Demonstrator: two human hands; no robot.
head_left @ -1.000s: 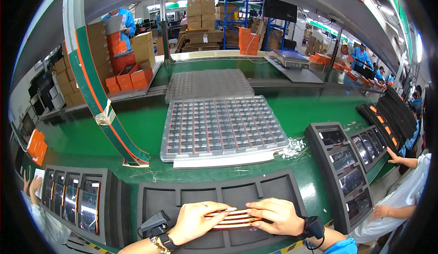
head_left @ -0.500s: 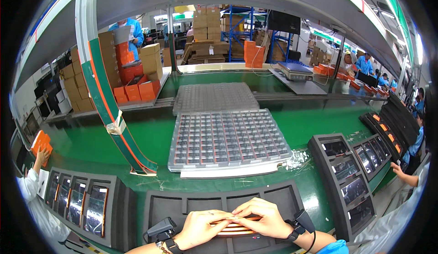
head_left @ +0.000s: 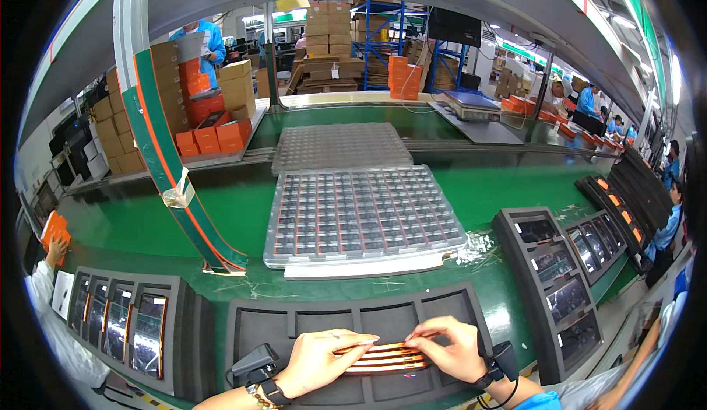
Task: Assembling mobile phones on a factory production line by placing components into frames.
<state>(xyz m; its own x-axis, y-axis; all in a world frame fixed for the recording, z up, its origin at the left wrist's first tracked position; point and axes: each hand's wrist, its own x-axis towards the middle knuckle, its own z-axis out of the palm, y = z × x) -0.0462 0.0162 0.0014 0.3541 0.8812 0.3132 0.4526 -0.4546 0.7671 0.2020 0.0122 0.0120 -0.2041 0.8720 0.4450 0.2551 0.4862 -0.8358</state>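
A few slim orange-edged phones (head_left: 384,358) lie one behind another, edges up, over the dark foam tray (head_left: 254,329) in front of me. Their left ends are between the thumb and fingers of my left hand (head_left: 324,360). At the right end my right hand (head_left: 449,349) pinches the edge with thumb and forefinger. The phones' faces are hidden from this angle. Both wrists carry black straps with small dark devices. The visible pockets along the tray's far side hold nothing.
A clear plastic tray (head_left: 361,215) with many small compartments lies beyond the foam tray. Foam trays of phones stand at left (head_left: 121,321) and right (head_left: 552,285). A green post (head_left: 166,152) rises left of centre. A co-worker's hand (head_left: 56,250) touches an orange box.
My hands have moved apart from the middle toward opposite ends of the phones, uncovering more of them. The whole view has shifted slightly. At the right, a co-worker's arm has lowered.
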